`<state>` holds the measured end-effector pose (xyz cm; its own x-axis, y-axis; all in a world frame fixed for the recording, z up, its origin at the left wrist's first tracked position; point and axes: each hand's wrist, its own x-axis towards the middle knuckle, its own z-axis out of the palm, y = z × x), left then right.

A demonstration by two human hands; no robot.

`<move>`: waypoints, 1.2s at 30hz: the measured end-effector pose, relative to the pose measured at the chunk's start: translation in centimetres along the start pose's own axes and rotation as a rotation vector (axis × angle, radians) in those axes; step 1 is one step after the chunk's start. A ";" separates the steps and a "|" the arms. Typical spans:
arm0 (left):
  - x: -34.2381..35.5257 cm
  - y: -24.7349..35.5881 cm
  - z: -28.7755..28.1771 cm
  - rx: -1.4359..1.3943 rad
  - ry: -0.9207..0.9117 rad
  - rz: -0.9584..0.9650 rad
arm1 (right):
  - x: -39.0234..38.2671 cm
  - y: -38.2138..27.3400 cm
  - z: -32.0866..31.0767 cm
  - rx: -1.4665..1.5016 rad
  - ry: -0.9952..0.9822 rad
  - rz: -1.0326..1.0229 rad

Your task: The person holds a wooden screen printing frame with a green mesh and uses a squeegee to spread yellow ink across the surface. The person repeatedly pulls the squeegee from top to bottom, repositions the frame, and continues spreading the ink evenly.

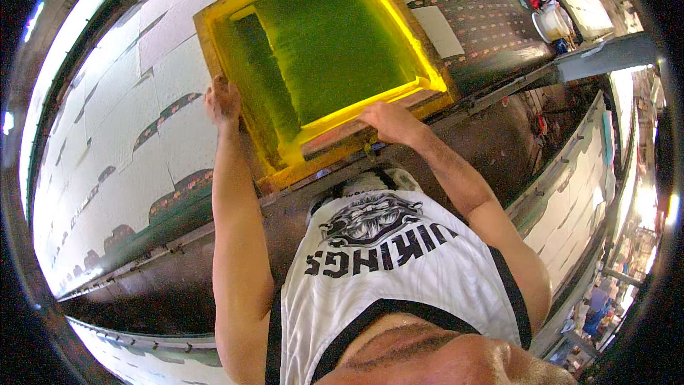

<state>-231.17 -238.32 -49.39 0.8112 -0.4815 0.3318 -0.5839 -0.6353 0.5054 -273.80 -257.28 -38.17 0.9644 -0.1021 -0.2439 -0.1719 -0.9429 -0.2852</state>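
A screen printing frame [206, 43] with yellow-smeared rails lies on the long table before me, its mesh [335, 43] dark green through a film of yellow ink. My left hand [223, 102] is closed around the frame's left rail. Inside the near rail lies a squeegee [333, 138] with a wooden handle, stretching across much of the screen. Yellow ink is banked along its far side. My right hand [392, 122] grips this handle toward its right end, the fingertips curled over it. Parts of both hands' fingers are hidden.
Pale sheets [107, 100] cover the table to the left, with dark gaps between them. A dark patterned stretch [463, 0] runs to the right, toward a white bucket [552, 25] and rags. A metal beam [605, 57] crosses at right. Another sheet-covered table [570, 178] stands behind.
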 end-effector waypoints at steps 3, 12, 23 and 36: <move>0.5 -1.1 0.7 -0.027 -0.023 0.054 | -3.2 0.5 -2.8 0.258 0.115 -0.022; 1.2 -2.1 1.1 -0.144 -0.060 -0.135 | -10.2 21.5 -2.2 0.288 0.706 0.695; 1.8 1.0 0.2 0.109 0.017 -0.187 | -6.5 26.4 0.1 0.375 0.531 0.700; 0.8 0.3 0.6 0.167 0.041 -0.155 | -5.7 26.9 -1.6 0.196 0.371 0.729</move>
<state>-230.73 -239.26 -49.50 0.8901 -0.3476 0.2948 -0.4470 -0.7923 0.4152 -283.65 -282.54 -43.00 0.5961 -0.7941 -0.1189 -0.7761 -0.5319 -0.3386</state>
